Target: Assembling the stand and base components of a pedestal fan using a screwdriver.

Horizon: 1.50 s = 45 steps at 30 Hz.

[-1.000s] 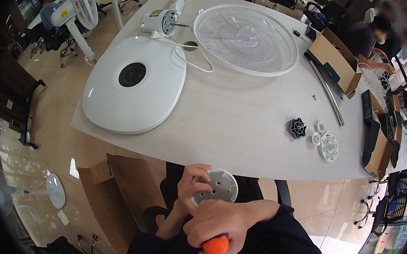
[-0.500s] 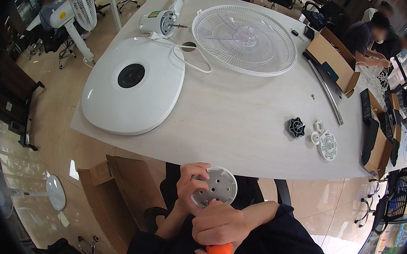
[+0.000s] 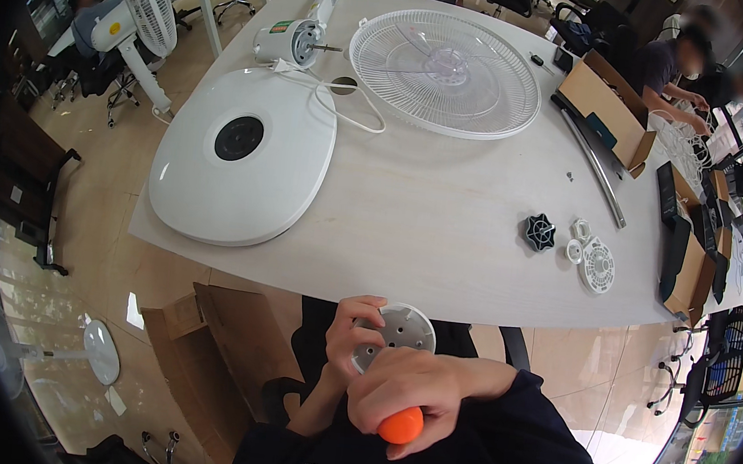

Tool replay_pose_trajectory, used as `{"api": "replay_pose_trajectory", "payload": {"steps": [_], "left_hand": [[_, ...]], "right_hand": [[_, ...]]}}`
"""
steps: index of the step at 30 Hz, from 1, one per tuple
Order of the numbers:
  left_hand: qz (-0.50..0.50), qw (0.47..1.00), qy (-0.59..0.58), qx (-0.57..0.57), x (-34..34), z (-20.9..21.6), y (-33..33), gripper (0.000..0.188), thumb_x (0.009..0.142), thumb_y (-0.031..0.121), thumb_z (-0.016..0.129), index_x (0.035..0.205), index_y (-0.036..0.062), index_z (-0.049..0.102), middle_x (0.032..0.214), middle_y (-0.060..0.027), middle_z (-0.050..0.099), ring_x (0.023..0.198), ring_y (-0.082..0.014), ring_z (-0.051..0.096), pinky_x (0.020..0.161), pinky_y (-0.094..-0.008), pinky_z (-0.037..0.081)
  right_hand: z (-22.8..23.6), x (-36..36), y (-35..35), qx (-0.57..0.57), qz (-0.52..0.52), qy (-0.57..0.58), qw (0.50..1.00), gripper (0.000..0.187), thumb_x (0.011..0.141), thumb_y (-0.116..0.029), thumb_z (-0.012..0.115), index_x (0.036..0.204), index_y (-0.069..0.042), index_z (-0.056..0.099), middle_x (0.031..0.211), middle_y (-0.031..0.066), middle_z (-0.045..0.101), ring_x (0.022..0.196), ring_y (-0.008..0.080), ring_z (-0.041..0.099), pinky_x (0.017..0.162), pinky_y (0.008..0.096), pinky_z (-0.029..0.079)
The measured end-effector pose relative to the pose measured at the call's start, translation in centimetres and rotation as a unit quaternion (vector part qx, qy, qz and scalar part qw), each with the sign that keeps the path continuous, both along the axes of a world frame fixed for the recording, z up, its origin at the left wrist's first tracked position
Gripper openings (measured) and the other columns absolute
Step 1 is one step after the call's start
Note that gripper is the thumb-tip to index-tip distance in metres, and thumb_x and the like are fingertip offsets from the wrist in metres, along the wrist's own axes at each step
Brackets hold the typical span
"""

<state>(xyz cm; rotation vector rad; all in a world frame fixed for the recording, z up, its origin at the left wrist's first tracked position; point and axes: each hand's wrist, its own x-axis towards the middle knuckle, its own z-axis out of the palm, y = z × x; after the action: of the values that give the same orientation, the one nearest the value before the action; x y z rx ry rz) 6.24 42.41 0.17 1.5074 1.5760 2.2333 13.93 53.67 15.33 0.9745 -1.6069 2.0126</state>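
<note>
Below the table's near edge, my left hand (image 3: 350,337) is closed round the rim of a round, pale grey plastic fan part (image 3: 413,327) with several small holes in its face. My right hand (image 3: 406,387) is in front of this part, wrapped round what looks like a screwdriver (image 3: 402,426). Only the rounded orange end of its handle shows; the shaft and tip are hidden behind my hand. The knuckles cover the lower part of the round piece, so any contact between tool and piece cannot be seen.
On the table (image 3: 407,235) are a white fan base (image 3: 287,179), a motor unit (image 3: 287,42) with a cable, a fan grille (image 3: 491,109), a metal tube (image 3: 597,169), a black knob (image 3: 539,233) and small white parts (image 3: 598,267). An open carton (image 3: 227,343) stands on the floor.
My right hand has turned and shifted slightly upward with the orange handle, covering more of the round part. My left hand has stayed nearly still.
</note>
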Motion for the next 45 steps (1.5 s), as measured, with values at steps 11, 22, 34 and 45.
{"api": "replay_pose_trajectory", "payload": {"steps": [11,22,34,45], "left_hand": [[0.011,0.997,0.041,-0.064,-0.4,1.4,-1.9,0.042,0.063,0.029,0.092,0.091,0.0096,0.067,0.115,-0.0144,0.058,0.122,-0.0427,0.062,0.095,-0.0528,0.056],[-0.006,0.995,-0.091,-0.031,0.8,-0.8,-2.8,0.106,0.064,0.056,0.099,0.146,0.0117,0.05,0.144,-0.0203,0.051,0.136,-0.0415,0.054,0.11,-0.0561,0.05],[-0.284,0.79,-0.54,-0.053,2.0,-9.5,-5.8,0.083,0.095,0.043,0.078,0.161,0.0129,0.037,0.159,-0.0162,0.044,0.14,-0.0338,0.053,0.113,-0.0545,0.05],[-0.271,0.848,-0.454,-0.038,1.7,-4.4,-6.5,0.079,0.097,0.046,0.075,0.157,0.0095,0.039,0.153,-0.0172,0.047,0.132,-0.0341,0.057,0.106,-0.0535,0.053]], "right_hand": [[2.1,2.2,2.5,-0.108,0.005,0.064,0.992,0.022,0.093,-0.001,0.078,0.104,-0.002,0.058,0.071,0.0091,0.062,0.05,0.0213,0.06,0.043,0.032,0.045],[2.6,13.4,13.2,-0.043,-0.54,-0.194,0.818,0.06,0.1,-0.028,0.068,0.145,0.007,0.05,0.121,0.0182,0.059,0.084,0.0206,0.067,0.054,0.0311,0.056],[-4.5,27.8,33.0,0.065,-0.76,-0.42,0.491,0.045,0.102,-0.027,0.069,0.139,-0.003,0.066,0.097,0.0073,0.068,0.071,0.0072,0.062,0.047,0.0239,0.044],[-14.5,32.6,42.6,0.337,-0.747,-0.428,0.381,0.045,0.097,-0.023,0.074,0.14,-0.011,0.07,0.117,0.0215,0.066,0.105,0.0368,0.067,0.096,0.0416,0.053]]}}
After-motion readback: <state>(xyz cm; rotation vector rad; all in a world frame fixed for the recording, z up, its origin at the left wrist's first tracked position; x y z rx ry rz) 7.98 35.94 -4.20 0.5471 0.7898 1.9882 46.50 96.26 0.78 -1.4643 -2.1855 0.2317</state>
